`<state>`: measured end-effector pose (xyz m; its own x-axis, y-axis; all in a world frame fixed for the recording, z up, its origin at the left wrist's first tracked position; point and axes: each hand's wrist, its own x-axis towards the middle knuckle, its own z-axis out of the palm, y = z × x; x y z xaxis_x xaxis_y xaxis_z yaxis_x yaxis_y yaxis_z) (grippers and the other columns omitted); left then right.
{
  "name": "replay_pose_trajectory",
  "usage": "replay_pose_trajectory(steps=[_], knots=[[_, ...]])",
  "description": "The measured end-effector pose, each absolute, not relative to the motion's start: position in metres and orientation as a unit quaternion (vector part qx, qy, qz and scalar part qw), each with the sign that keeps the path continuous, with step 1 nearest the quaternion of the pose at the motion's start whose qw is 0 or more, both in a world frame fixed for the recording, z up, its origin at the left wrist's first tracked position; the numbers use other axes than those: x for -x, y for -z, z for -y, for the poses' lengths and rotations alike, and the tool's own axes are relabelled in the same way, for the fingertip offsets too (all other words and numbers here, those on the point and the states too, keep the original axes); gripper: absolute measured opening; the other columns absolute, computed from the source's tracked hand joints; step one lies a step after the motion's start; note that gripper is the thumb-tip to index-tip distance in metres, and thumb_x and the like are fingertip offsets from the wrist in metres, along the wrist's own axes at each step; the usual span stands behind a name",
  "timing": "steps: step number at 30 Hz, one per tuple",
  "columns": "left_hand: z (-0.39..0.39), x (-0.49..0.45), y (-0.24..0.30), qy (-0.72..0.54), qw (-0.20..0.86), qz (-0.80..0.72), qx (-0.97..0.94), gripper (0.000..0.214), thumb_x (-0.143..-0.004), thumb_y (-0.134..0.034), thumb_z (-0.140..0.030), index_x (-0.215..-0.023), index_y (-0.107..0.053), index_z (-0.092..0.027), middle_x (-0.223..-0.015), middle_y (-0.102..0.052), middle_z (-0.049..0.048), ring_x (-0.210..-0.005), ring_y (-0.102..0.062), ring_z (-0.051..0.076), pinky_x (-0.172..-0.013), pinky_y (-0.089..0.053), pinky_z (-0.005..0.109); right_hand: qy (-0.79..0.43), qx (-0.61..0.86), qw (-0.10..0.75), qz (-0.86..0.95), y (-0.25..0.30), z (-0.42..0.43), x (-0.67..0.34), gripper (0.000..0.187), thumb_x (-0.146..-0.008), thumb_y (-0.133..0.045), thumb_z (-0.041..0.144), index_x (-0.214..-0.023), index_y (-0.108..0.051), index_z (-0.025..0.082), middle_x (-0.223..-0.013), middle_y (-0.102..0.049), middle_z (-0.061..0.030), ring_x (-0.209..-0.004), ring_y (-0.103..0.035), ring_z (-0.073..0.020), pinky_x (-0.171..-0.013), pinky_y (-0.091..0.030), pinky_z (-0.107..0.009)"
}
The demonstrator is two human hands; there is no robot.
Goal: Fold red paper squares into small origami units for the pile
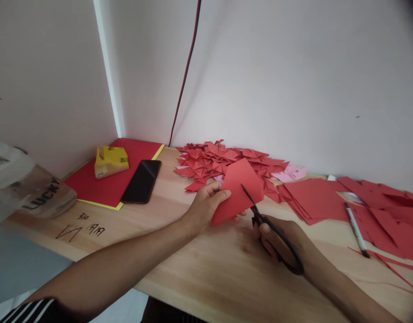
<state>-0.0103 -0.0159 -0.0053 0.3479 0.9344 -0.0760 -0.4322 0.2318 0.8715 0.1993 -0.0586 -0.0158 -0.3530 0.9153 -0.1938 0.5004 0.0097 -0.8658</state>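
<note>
Head view. One red paper sheet (233, 193), flat and angular, is held tilted above the light wood-grain table (193, 273), in front of a heap of folded red paper pieces (220, 157). Its left side is pinched by the left hand (206, 202), thumb in front and fingers behind; fingertips are seen below its lower edge. One pair of black metal scissors (275, 228) is gripped by the right hand (277, 242), with fingers curled about the handles. One blade is laid across the sheet's front; the other is not shown, so whether the paper is caught between them cannot be told.

Hazards, as judged: the hidden fingertips could be nicked, being placed near the blade and screened by paper. A line could be cut crooked, since the sheet is supported at one side only and could be flexed by the blade. The stack of red paper sheets (316, 197), the white-barrelled marker (356, 231) and the thin red paper strips (395, 269) could be disturbed if the right forearm were swung outward. Red offcuts could be lost among the heap, being matched in colour.
</note>
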Motion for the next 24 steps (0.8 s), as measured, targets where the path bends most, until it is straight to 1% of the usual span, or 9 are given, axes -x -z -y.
replay_pose_trajectory(steps=[3, 8, 11, 15, 20, 24], knots=[[0.016, 0.01, 0.006, -0.472, 0.721, -0.315, -0.398, 0.024, -0.077, -0.066, -0.034, -0.084, -0.055, -0.014, -0.064, -0.07, 0.007, -0.059, -0.071, 0.022, -0.052, -0.055, 0.027, -0.459, 0.531, 0.214, 0.679, 0.02, 0.058, -0.2, 0.051, -0.092, -0.039, 0.066, -0.073, -0.05, 0.02, -0.053, -0.047, 0.0022, -0.048, -0.038, -0.0112, -0.048, -0.025, -0.027], [0.016, 0.01, 0.005, -0.471, 0.719, -0.321, -0.397, 0.024, -0.076, -0.066, -0.034, -0.084, -0.055, -0.014, -0.065, -0.07, 0.0066, -0.059, -0.071, 0.022, -0.052, -0.055, 0.026, -0.438, 0.542, 0.196, 0.69, 0.009, 0.061, -0.197, 0.051, -0.093, -0.039, 0.064, -0.067, -0.043, 0.02, -0.056, -0.045, 0.0023, -0.051, -0.036, -0.0108, -0.049, -0.025, -0.027], [0.016, 0.01, 0.006, -0.47, 0.721, -0.314, -0.4, 0.023, -0.077, -0.065, -0.033, -0.084, -0.055, -0.014, -0.065, -0.07, 0.0069, -0.059, -0.071, 0.022, -0.051, -0.055, 0.026, -0.437, 0.521, 0.193, 0.708, 0.004, 0.063, -0.197, 0.05, -0.095, -0.037, 0.062, -0.07, -0.047, 0.02, -0.058, -0.048, 0.0014, -0.051, -0.038, -0.011, -0.05, -0.027, -0.027], [0.016, 0.011, 0.007, -0.474, 0.722, -0.301, -0.405, 0.021, -0.079, -0.065, -0.032, -0.084, -0.054, -0.014, -0.065, -0.07, 0.0063, -0.057, -0.07, 0.021, -0.052, -0.056, 0.027, -0.436, 0.481, 0.214, 0.73, 0.008, 0.061, -0.203, 0.051, -0.094, -0.036, 0.063, -0.075, -0.052, 0.019, -0.06, -0.052, -0.0002, -0.052, -0.043, -0.0124, -0.05, -0.033, -0.028], [0.017, 0.011, 0.006, -0.461, 0.724, -0.298, -0.418, 0.02, -0.08, -0.064, -0.031, -0.08, -0.053, -0.014, -0.065, -0.07, 0.0055, -0.056, -0.07, 0.02, -0.051, -0.056, 0.026, -0.427, 0.435, 0.225, 0.76, 0.011, 0.058, -0.209, 0.054, -0.093, -0.033, 0.067, -0.077, -0.053, 0.019, -0.063, -0.054, -0.0018, -0.057, -0.048, -0.0148, -0.055, -0.038, -0.029], [0.019, 0.01, 0.006, -0.453, 0.727, -0.304, -0.416, 0.021, -0.078, -0.065, -0.032, -0.081, -0.054, -0.014, -0.064, -0.069, 0.0047, -0.054, -0.069, 0.02, -0.051, -0.056, 0.027, -0.423, 0.433, 0.211, 0.768, 0.007, 0.058, -0.208, 0.056, -0.095, -0.027, 0.065, -0.074, -0.051, 0.02, -0.065, -0.054, -0.0029, -0.059, -0.048, -0.015, -0.056, -0.039, -0.03]])
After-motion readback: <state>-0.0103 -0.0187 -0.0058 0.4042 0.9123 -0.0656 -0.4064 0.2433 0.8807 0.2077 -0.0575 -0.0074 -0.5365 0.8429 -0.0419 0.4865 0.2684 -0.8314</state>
